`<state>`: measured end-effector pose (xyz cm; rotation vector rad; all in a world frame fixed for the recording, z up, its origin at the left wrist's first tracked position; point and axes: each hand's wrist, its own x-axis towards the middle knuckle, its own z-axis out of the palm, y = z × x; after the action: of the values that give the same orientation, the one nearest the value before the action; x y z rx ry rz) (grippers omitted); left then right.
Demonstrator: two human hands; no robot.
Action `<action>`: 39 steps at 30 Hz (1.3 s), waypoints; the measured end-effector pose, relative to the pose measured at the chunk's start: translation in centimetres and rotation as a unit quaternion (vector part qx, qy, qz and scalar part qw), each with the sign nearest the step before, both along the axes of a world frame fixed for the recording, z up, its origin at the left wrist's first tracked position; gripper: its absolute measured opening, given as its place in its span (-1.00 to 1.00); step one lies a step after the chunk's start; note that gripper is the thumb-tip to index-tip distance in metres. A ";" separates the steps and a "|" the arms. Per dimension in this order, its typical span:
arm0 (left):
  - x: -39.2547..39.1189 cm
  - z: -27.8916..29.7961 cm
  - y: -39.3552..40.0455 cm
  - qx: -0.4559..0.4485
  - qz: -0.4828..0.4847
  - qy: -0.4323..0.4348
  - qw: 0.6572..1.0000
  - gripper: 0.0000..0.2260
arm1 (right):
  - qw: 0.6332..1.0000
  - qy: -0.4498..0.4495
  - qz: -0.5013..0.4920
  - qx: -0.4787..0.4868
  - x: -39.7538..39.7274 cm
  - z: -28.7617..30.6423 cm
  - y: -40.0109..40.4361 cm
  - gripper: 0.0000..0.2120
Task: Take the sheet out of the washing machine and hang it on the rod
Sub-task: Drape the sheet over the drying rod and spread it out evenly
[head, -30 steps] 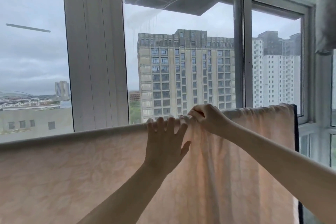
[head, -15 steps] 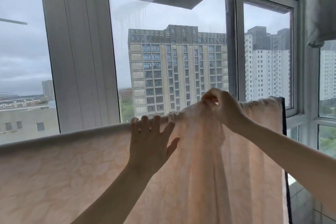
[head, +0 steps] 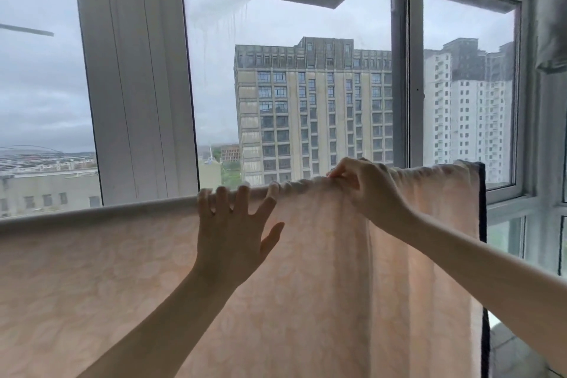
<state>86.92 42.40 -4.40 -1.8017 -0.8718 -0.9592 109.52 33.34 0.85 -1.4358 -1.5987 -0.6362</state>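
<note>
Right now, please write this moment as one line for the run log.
stage: spreading | sheet: draped over rod | left hand: flat on sheet, fingers spread at top fold | right hand: pinching bunched top fold | wrinkles: right part

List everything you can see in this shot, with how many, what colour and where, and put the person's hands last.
sheet: one, pale peach, patterned, draped over the rod, bunched near its right end
rod: one, hidden under the sheet's top fold
dark fabric edge: one, black, along the sheet's right side
window frames: white, behind the sheet
grey cloth: one, hanging at top right
buildings: several, grey and white, outside
left hand: fingers spread flat on the sheet's top
right hand: pinches the bunched top fold
</note>
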 end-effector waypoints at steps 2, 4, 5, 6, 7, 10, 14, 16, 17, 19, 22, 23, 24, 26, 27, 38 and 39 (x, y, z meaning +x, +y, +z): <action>-0.1 -0.1 -0.4 -0.010 0.010 0.001 1.000 -0.46 | 1.000 0.008 0.018 0.015 0.6 -0.1 -0.4 -0.89; 0.2 0.1 -1.0 -0.028 0.012 -0.018 0.999 -0.45 | 0.998 0.006 0.053 0.029 1.3 -0.6 -0.8 -0.93; 0.6 0.2 -1.4 -0.040 0.013 -0.032 0.999 -0.45 | 0.997 -0.009 0.062 0.035 1.7 -1.0 -0.9 -0.94; 1.2 0.2 -1.8 -0.048 0.014 -0.043 0.998 -0.46 | 0.997 -0.030 0.065 0.040 2.1 -1.3 -1.0 -0.93; 1.8 0.2 -2.2 -0.051 0.015 -0.049 0.997 -0.46 | 0.996 -0.049 0.065 0.041 2.6 -1.6 -1.1 -0.91; 4.3 0.2 -3.0 -0.038 0.001 -0.032 0.999 -0.48 | 0.994 -0.073 0.070 0.041 3.8 -1.4 -1.4 -0.90; 8.2 0.6 -3.8 -0.040 -0.021 -0.008 0.999 -0.50 | 0.991 -0.098 0.083 0.033 4.4 -1.5 -1.7 -0.97; 9.5 0.7 -4.0 -0.044 -0.027 -0.009 0.999 -0.51 | 0.990 -0.108 0.087 0.018 4.7 -1.6 -1.9 -0.97; 9.8 0.6 -4.0 -0.042 -0.026 -0.009 0.999 -0.52 | 0.991 -0.086 0.099 0.012 4.8 -1.5 -2.0 -0.95; 9.9 0.5 -3.7 -0.034 -0.019 -0.001 0.999 -0.51 | 0.991 0.006 0.136 0.006 4.9 -0.4 -2.2 -0.90; 9.5 0.6 -3.4 -0.036 -0.007 0.000 0.999 -0.50 | 0.995 0.027 0.083 -0.046 5.5 2.2 -1.6 -0.88; 9.4 0.6 -3.4 -0.038 -0.004 0.000 0.999 -0.50 | 0.994 0.012 0.063 -0.086 5.7 2.9 -1.1 -0.84; 9.2 0.6 -3.4 -0.039 -0.003 0.002 0.999 -0.50 | 0.991 0.000 0.057 -0.124 5.7 3.3 -0.8 -0.82; 8.9 0.7 -3.4 -0.035 -0.001 0.010 0.999 -0.51 | 0.987 -0.001 0.070 -0.145 5.5 3.6 -0.1 -0.84; 8.8 0.8 -3.4 -0.031 0.001 0.013 0.999 -0.51 | 0.989 0.006 0.067 -0.134 5.3 3.7 0.1 -0.85; 9.9 1.2 -4.6 -0.072 0.038 -0.016 0.997 -0.50 | 0.990 0.084 0.064 -0.095 10.8 2.0 -1.4 -0.91; 10.7 1.2 -4.9 -0.071 0.032 -0.021 0.997 -0.50 | 0.991 0.077 0.067 -0.086 10.9 1.9 -1.6 -0.92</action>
<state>97.61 37.52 -3.25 -1.8667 -1.0413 -0.9170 120.38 31.76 2.73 -1.4497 -1.6414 -0.3077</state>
